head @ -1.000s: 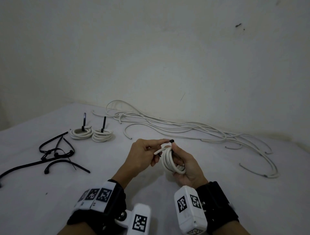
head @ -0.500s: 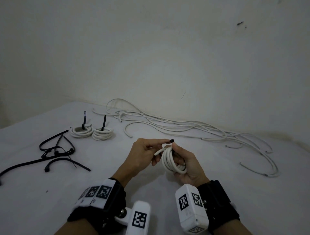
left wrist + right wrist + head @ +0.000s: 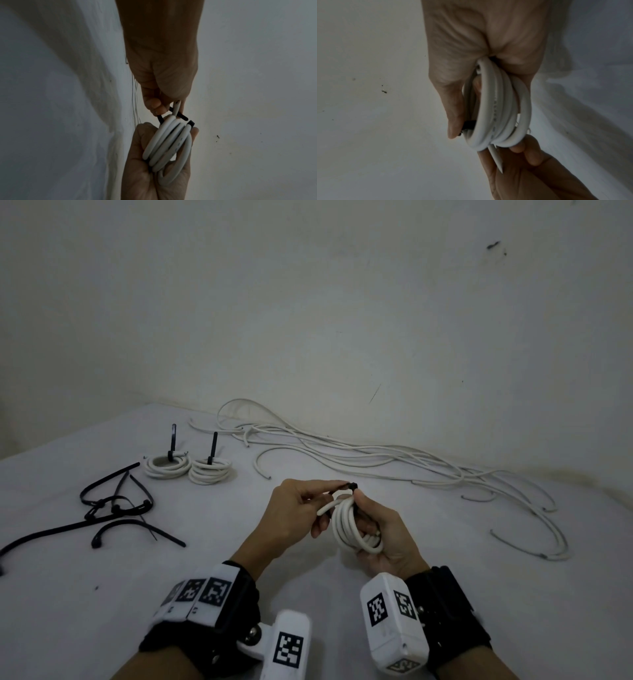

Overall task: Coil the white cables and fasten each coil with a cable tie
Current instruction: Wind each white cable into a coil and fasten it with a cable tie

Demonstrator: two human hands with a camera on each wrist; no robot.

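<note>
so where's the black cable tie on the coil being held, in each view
Head: the black cable tie is at centre, atop the coil, between both hands' fingertips.
Left wrist: it crosses the coil's top, just below centre.
Right wrist: only a dark bit shows at the coil's left edge, under the right hand.
Shared landmark: the coil's loose white end, beside the tie.

coil (image 3: 354, 529): smooth white plastic sheath, slight sheen
cable tie (image 3: 182, 117): matt black plastic
bench (image 3: 85, 594): matt white cloth, faintly creased
</note>
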